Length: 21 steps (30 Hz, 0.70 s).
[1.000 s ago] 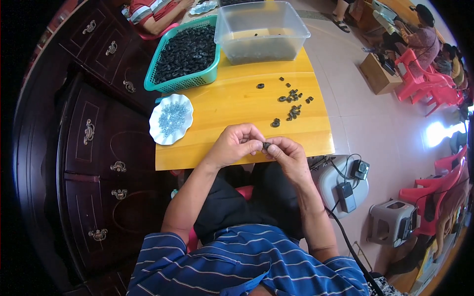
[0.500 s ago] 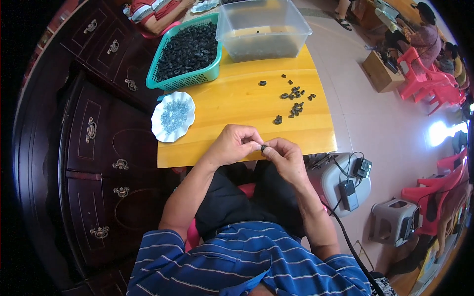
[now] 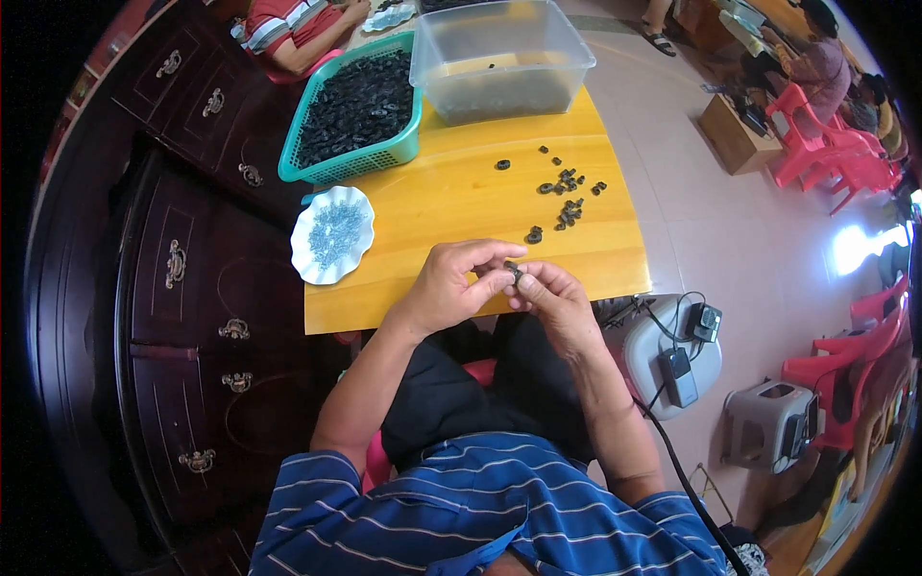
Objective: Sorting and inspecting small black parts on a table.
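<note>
Near the front edge of the yellow table (image 3: 403, 298), my two hands meet around a small black part (image 3: 514, 272). My right hand (image 3: 557, 302) pinches it between thumb and fingers. My left hand (image 3: 459, 283) has its thumb against the same part, with the index finger stretched out above it. The part's exact shape is mostly covered by my fingertips. Beyond my hands, several similar small black parts (image 3: 570, 213) lie scattered on the table. To the left stands a white wavy-rimmed plate (image 3: 363, 252) bearing many tiny clear bluish pieces (image 3: 333, 233).
A green basket (image 3: 408, 144) full of black parts and a clear plastic bin (image 3: 504, 96) stand at the far side. Dark drawers (image 3: 192, 384) line the left. A stool (image 3: 691, 331) with devices and a cable is at the right. Other people sit farther off.
My left index finger has lifted and straightened away from the small black part. The part has turned a little between my fingers. The whole view has shifted slightly.
</note>
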Each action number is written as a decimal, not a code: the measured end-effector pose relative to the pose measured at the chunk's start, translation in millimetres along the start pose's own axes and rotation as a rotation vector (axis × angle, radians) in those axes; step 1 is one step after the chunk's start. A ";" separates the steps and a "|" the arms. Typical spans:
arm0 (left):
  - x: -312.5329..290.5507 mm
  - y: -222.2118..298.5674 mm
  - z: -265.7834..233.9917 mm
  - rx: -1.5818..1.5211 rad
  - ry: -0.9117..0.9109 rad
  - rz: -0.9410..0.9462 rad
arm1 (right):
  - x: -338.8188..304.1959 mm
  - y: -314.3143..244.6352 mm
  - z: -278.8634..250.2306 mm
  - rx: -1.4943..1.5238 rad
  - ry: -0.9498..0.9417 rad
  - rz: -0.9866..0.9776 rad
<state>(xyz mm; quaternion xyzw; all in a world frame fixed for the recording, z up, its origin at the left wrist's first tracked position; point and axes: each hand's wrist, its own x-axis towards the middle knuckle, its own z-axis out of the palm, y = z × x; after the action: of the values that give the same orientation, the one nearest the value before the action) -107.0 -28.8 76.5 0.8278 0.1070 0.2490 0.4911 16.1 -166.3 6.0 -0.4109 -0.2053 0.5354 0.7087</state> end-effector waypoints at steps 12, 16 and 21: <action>2.8 -54.9 0.7 0.097 0.056 -0.172 | 0.8 -10.5 3.6 -0.046 0.087 -0.077; 5.7 -86.4 4.4 0.237 0.143 -0.186 | 1.4 -12.5 1.0 -0.024 0.100 -0.119; 38.2 -93.8 8.4 0.483 0.181 -0.120 | 1.4 -11.5 -3.1 -0.052 0.056 -0.121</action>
<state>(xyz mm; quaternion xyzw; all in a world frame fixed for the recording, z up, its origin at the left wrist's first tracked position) -63.8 27.4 3.7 0.8876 0.2558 0.2597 0.2817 25.7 -167.2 13.1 -0.4311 -0.2238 0.4742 0.7343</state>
